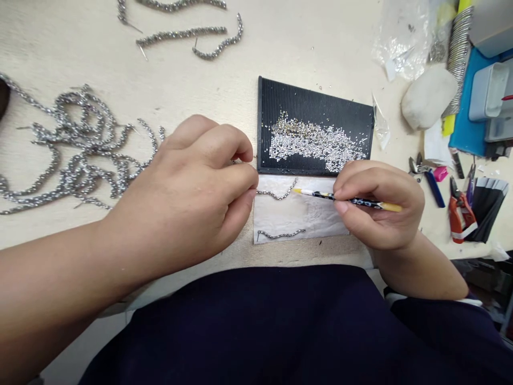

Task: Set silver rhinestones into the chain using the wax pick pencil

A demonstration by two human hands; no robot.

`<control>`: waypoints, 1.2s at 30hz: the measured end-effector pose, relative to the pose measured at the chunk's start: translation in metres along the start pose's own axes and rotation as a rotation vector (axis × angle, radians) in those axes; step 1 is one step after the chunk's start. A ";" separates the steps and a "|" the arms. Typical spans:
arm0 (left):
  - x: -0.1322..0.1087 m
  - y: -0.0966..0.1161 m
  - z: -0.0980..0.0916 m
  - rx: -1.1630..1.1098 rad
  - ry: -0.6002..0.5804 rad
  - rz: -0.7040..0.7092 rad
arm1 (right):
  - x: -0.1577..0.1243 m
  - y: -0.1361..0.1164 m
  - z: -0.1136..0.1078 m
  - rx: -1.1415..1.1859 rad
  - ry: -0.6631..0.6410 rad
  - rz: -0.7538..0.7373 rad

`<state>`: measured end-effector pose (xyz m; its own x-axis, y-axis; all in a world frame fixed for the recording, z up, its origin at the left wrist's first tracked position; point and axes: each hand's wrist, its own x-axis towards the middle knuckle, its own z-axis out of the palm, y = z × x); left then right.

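On the cream desk [88, 59], your right grip [380, 206] pinches a slim black-and-yellow pencil [344, 199], tip just beside a wavy silver bead strand [278, 194]; your left grip [192, 192] curls closed at the strand's other end.

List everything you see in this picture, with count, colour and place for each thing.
tray: one, black, centre
beads: many, silver, on tray
pad: one, white, below tray
strands: two, silver, on pad
strand pile: one, silver, left
top strands: three, silver, top left
lump: one, white, right
pliers: one, orange, right
bag: one, clear, top right
pencil: one, black and yellow, right hand
left hand: one, bare, left of pad
right hand: one, bare, holding pencil
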<state>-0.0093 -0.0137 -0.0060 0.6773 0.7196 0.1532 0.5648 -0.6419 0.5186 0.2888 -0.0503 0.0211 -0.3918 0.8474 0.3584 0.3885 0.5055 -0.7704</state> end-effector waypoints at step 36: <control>0.002 0.002 0.000 0.044 -0.009 -0.015 | 0.002 -0.001 0.001 -0.035 0.038 0.019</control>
<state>-0.0070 -0.0134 -0.0049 0.6724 0.7273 0.1377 0.5951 -0.6418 0.4837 0.2867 -0.0491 0.0221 -0.3524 0.8620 0.3645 0.4247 0.4944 -0.7585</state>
